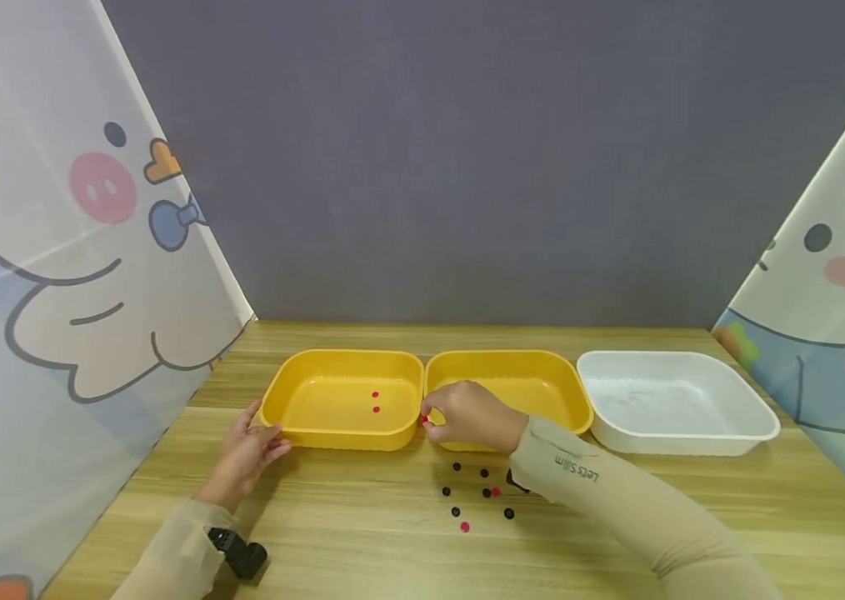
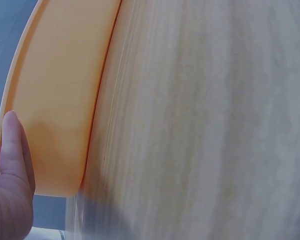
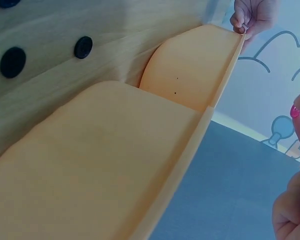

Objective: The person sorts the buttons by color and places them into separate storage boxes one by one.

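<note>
My right hand [image 1: 473, 414] pinches a small red button [image 3: 295, 111] between thumb and fingertip. It is over the seam between the left yellow bin [image 1: 340, 439] and the middle yellow bin [image 1: 542, 360]. Two red buttons [image 1: 376, 409] lie inside the left bin. At that bin's front left corner, my left hand [image 1: 244, 454] holds the rim, its thumb against the outer wall in the left wrist view. In front of the middle bin, several black buttons [image 1: 508, 513] and two red buttons [image 1: 465, 527] are scattered on the table.
A white bin [image 1: 685, 446] stands to the right of the two yellow ones, all in a row on the wooden table [image 1: 362, 533]. Behind them rises a grey panel [image 1: 467, 167]. Printed cartoon sheets [image 1: 40, 250] flank both sides.
</note>
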Tool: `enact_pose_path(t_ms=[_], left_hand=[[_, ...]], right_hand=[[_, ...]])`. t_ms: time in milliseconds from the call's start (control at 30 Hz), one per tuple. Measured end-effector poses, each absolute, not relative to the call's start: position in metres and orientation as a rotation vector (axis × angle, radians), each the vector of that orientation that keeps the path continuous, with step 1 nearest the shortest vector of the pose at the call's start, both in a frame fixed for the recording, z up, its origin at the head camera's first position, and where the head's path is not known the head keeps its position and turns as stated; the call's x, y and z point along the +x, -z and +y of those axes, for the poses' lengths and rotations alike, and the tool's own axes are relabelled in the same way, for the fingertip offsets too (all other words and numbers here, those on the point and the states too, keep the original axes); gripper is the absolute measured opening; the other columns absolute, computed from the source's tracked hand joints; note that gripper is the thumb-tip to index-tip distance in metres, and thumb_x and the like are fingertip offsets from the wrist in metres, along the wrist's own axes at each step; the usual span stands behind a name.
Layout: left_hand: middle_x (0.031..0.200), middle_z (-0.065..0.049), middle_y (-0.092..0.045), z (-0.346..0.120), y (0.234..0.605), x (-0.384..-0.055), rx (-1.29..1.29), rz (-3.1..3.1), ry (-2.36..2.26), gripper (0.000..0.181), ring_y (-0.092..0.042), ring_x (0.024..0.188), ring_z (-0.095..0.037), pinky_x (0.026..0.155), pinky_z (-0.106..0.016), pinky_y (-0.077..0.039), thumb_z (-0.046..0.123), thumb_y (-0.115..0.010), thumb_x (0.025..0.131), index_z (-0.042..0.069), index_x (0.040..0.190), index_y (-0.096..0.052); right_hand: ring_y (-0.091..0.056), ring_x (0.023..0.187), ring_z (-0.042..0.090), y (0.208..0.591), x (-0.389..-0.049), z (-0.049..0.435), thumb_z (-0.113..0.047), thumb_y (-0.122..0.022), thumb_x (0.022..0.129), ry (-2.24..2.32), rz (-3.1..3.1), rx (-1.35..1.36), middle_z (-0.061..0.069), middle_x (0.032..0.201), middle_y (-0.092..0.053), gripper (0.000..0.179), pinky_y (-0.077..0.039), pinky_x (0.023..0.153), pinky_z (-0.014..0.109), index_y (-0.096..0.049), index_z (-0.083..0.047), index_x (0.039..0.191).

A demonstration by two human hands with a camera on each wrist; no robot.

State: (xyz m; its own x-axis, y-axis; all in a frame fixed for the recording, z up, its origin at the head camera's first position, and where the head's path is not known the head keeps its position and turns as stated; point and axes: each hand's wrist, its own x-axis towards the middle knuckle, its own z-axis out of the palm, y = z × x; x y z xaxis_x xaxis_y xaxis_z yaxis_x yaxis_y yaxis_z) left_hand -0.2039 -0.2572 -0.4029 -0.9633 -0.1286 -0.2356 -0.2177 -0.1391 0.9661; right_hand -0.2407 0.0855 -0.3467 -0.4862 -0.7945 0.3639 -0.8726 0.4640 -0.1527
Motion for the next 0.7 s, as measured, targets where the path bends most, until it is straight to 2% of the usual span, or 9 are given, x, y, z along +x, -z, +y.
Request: enact_pose_path(t_ms=[300, 533, 700], left_hand=[[0.07, 0.002, -0.059, -0.257, 0.401, -0.204, -0.383, 1.994, -2.309, 0.077, -0.062, 0.063, -0.007, 0.068, -0.019, -0.057, -0.004, -0.04, 0.099, 0.014, 0.153, 0.012], [0.07, 0.002, -0.061, -0.257, 0.402, -0.203, -0.38, 1.956, -2.339, 0.077, -0.064, 0.064, -0.007, 0.068, -0.02, -0.057, -0.004, -0.04, 0.1, 0.016, 0.153, 0.012], [0.07, 0.001, -0.063, -0.259, 0.402, -0.203, -0.354, 1.931, -2.359, 0.077, -0.065, 0.066, -0.007, 0.069, -0.021, -0.057, -0.004, -0.039, 0.1, 0.016, 0.153, 0.013]], right_hand=[[-0.024, 0.05, 0.0, 0.346, -0.247, 0.084, -0.006, -0.067, 0.08, -0.505, -2.477, 1.437, -0.001, 0.067, -0.062, 0.008, -0.034, 0.049, 0.011, -0.072, -0.006, 0.086], [-0.03, 0.049, 0.001, 0.341, -0.249, 0.079, -0.009, -0.067, 0.082, -0.471, -2.59, 1.388, 0.002, 0.075, -0.067, 0.01, -0.038, 0.05, 0.011, -0.072, -0.005, 0.09], [-0.03, 0.048, 0.002, 0.337, -0.25, 0.072, -0.011, -0.067, 0.083, -0.431, -2.627, 1.332, -0.001, 0.068, -0.061, 0.007, -0.037, 0.048, 0.012, -0.071, -0.006, 0.088]])
